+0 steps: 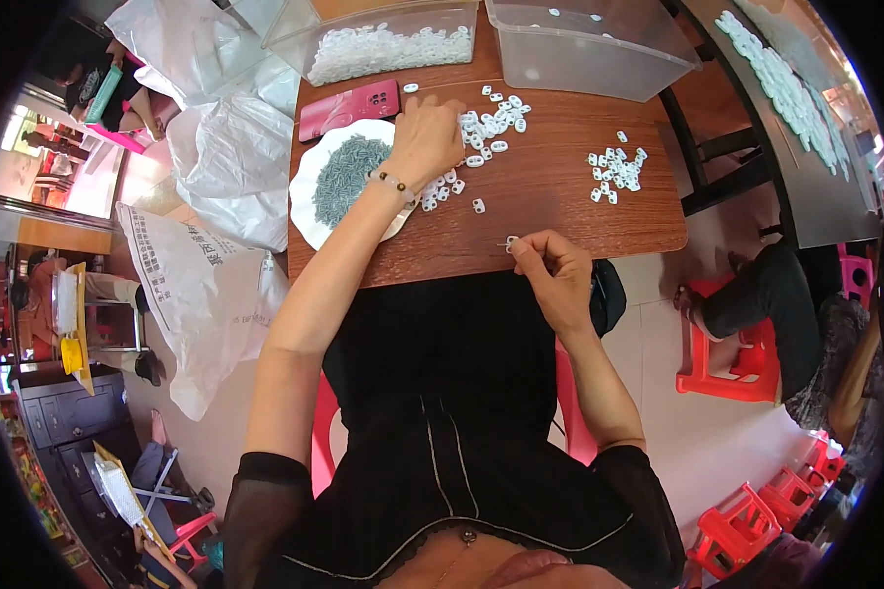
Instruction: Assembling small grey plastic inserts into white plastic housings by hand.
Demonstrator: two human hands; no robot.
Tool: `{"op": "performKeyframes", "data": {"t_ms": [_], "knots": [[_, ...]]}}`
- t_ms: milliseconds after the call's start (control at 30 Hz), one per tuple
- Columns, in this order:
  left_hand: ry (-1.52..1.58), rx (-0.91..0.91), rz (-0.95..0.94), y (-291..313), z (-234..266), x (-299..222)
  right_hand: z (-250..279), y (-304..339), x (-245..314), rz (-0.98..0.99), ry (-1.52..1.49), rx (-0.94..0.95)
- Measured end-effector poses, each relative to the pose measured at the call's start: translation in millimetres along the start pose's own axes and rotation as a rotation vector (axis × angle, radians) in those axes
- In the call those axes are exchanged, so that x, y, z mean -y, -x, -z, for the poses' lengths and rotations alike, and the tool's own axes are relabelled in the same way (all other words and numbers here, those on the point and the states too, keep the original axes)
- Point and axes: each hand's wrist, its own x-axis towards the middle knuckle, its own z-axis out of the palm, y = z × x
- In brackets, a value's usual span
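Note:
My left hand reaches across the table, palm down, its fingers bent downward at the edge of a loose pile of small white oval plastic pieces. Whatever its fingertips hold, if anything, is hidden under the hand. Below my left wrist lies a white scalloped plate, heaped with short, thin grey pins. Near the table's front edge, my right hand pinches one small white plastic piece between thumb and index finger. A thin pin-like tip sticks out of this piece to the left.
On the brown table are a pink phone, a smaller heap of white pieces and two clear plastic bins at the back. White sacks lean at the left. A person sits at right beside a red stool.

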Motion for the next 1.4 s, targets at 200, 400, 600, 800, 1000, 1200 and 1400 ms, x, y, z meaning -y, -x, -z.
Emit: {"op": "performKeyframes", "data": {"t_ms": [200, 400, 600, 800, 1000, 1200, 1400], "knots": [[0.107, 0.093, -0.064, 11.6, 0.3, -10.9, 0.5, -0.9, 0.6, -0.043, 0.013, 0.012], [0.277, 0.122, -0.024, 29.7, 14.4, -17.8, -0.5, -2.8, -3.0, -0.047, -0.008, 0.012], [0.451, 0.020, 0.037, 31.7, 12.1, -8.9, 0.0, -4.1, -4.2, -0.037, 0.003, 0.023], [0.445, 0.183, 0.161, 30.4, 19.9, -17.1, 1.5, -4.8, -7.3, -0.055, -0.017, 0.020], [0.238, 0.115, -0.037, 38.6, 18.1, -20.7, 0.4, -5.5, -8.8, -0.042, -0.028, 0.026], [0.221, 0.094, -0.042, 41.9, 15.9, -19.5, -1.1, -5.0, -9.1, -0.037, 0.007, 0.019], [0.478, -0.036, 0.086, 53.7, 22.3, -25.1, -1.2, -5.6, -11.9, -0.036, -0.017, 0.004]]}}
